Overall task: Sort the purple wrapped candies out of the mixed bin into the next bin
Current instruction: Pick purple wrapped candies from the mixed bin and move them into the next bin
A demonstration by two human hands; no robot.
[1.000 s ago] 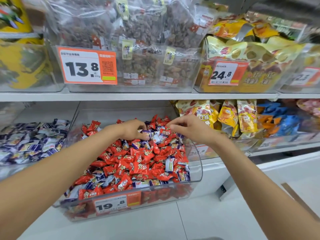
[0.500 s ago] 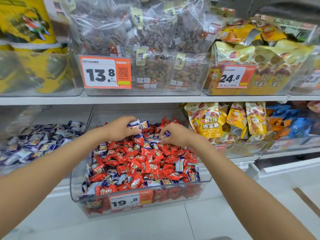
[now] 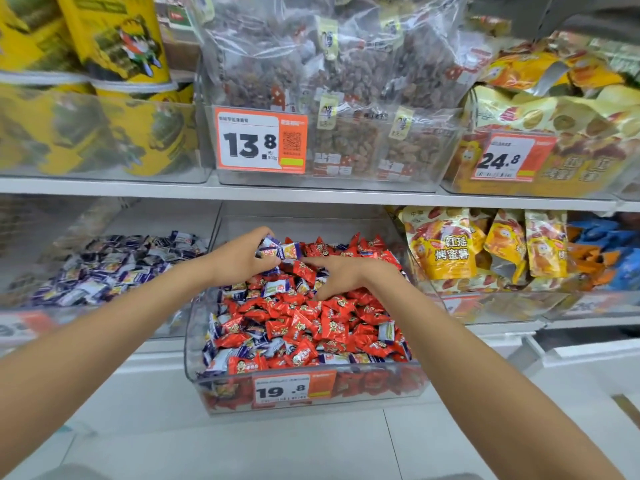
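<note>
The left hand (image 3: 242,259) is gripping a small clutch of purple wrapped candies (image 3: 278,250), fingers and thumb curling round them over the far-left corner of the mixed bin (image 3: 381,384). The right hand (image 3: 341,277) is holding nothing that shows. Its fingers are spreading over the heap just beside the left hand, with the fingertips pressing among the red candies (image 3: 311,323). More purple pieces are lying scattered through the red ones, thickest along the bin's near-left side, so the sort is looking far from done. The next bin (image 3: 69,317) is standing just beside the mixed one, to its left, and is carrying a pile of purple wrappers. The main risk is sitting in the loaded left hand. It is holding several slick wrappers at once, some poking out past the fingertips. Taking on another, or swinging across the wall between the bins, could be letting one slip back into the heap or down to the floor (image 3: 242,445). The spreading right hand could also be burying purple pieces under red ones, or nudging candies over the low front lip.
</note>
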